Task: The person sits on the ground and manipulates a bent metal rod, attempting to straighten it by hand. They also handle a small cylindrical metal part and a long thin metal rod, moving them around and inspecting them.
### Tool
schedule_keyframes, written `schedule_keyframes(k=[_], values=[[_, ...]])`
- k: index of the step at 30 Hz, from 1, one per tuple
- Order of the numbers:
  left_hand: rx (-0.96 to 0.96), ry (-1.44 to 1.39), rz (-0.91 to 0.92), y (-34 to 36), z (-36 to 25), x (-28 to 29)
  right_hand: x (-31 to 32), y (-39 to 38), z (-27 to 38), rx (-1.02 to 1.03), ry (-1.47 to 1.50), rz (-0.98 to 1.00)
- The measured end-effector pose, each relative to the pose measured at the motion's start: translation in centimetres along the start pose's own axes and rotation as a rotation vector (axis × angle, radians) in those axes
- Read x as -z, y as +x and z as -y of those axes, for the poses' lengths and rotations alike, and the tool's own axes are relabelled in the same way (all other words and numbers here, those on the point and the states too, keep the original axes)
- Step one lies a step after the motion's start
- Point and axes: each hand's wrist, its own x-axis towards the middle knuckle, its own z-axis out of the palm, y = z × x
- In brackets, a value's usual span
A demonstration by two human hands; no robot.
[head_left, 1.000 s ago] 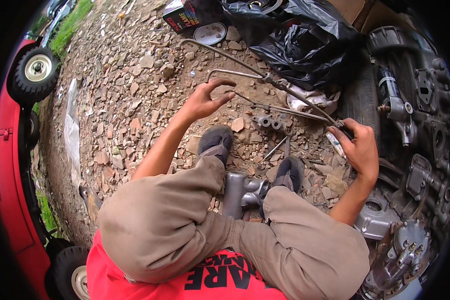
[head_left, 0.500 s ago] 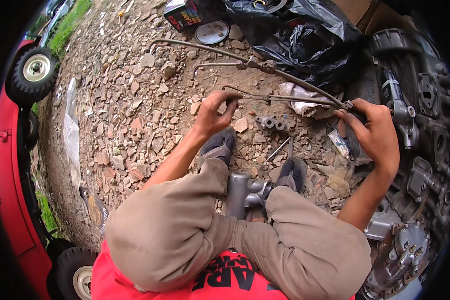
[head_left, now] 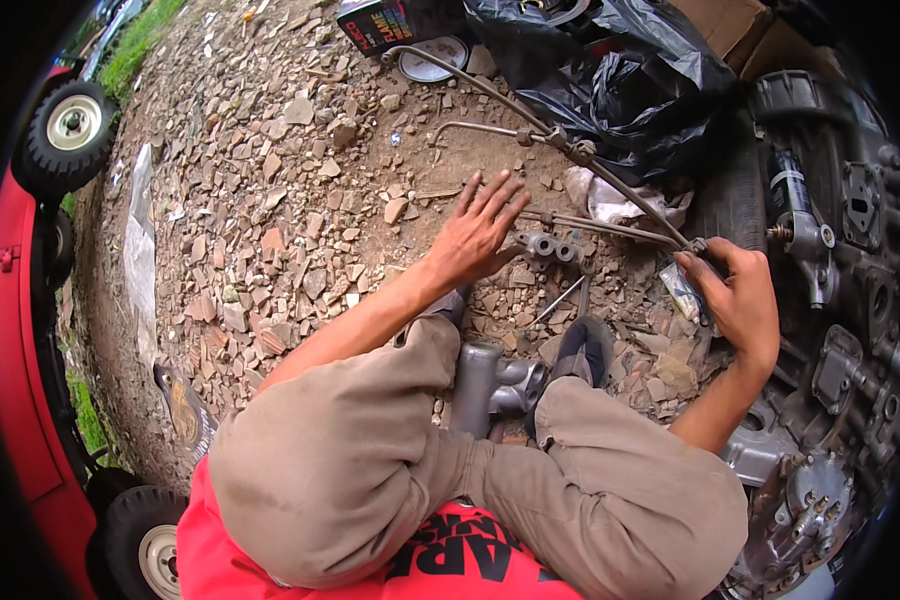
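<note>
A bent, branching metal pipe assembly (head_left: 630, 194) with several fittings slants above the ground, from the far middle down to my right hand (head_left: 738, 298). That hand is closed round its near right end, where the pipes meet. My left hand (head_left: 478, 232) is open, fingers spread, and covers the tip of the lower branch; whether it touches the pipe I cannot tell. Just right of its thumb, a small grey metal block with round holes (head_left: 550, 247) lies on the ground. A grey metal pipe fitting with a side branch (head_left: 478, 385) stands between my knees.
Engine parts (head_left: 860, 210) crowd the right side, beside a tyre (head_left: 727, 195). A black plastic bag (head_left: 620, 90), a box (head_left: 373, 24) and a round lid (head_left: 433, 60) lie at the far side. Broken stones cover the ground. A red vehicle (head_left: 30, 340) stands left.
My left hand has let go of the lower branch's tip and spread its fingers. The pipe assembly has swung to the right and slants more steeply, still in my right hand.
</note>
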Motion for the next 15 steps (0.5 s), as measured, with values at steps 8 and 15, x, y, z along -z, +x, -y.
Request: schedule_keyframes(k=[8,15], values=[[0.034,0.549,0.424,1.4,3.6,-3.5,-2.9,1.7,-4.0,-0.070,0.148,0.134],[-0.145,0.250,0.342,0.4,3.7,-1.6,-7.3,0.2,-11.5,-0.187,0.416,0.211]])
